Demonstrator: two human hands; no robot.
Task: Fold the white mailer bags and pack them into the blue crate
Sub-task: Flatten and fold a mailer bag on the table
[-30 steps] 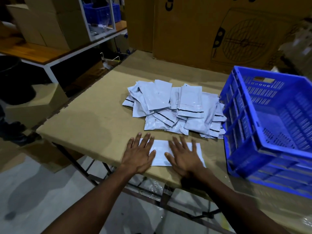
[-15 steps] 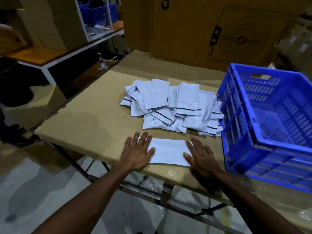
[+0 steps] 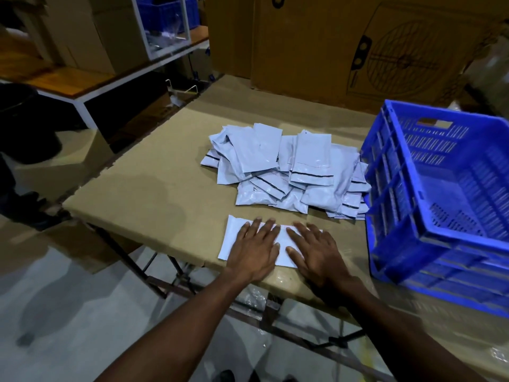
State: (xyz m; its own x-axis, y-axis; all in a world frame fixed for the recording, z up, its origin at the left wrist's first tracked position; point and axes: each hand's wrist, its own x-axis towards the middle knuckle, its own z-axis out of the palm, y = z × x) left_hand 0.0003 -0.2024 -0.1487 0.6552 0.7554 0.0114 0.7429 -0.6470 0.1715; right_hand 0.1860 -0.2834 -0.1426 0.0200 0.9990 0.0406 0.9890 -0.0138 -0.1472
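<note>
One white mailer bag (image 3: 235, 237) lies flat at the near edge of the desk (image 3: 143, 188), right in front of you. Your left hand (image 3: 254, 250) presses on its middle, fingers (image 3: 257, 226) straight and spread, gripping nothing. Your right hand (image 3: 316, 252) lies flat just beside it over the bag's right part, fingers likewise extended, palm down. The two hands sit close, thumbs nearly meeting. Beyond the bag, a loose pile of mailer bags (image 3: 286, 172) rests mid-desk, several showing dark strips. The pile's right edge touches the blue crate (image 3: 440, 205), which stands on the desk at your right, tilted in view. Big cardboard boxes (image 3: 316, 45) stand behind the desk.
</note>
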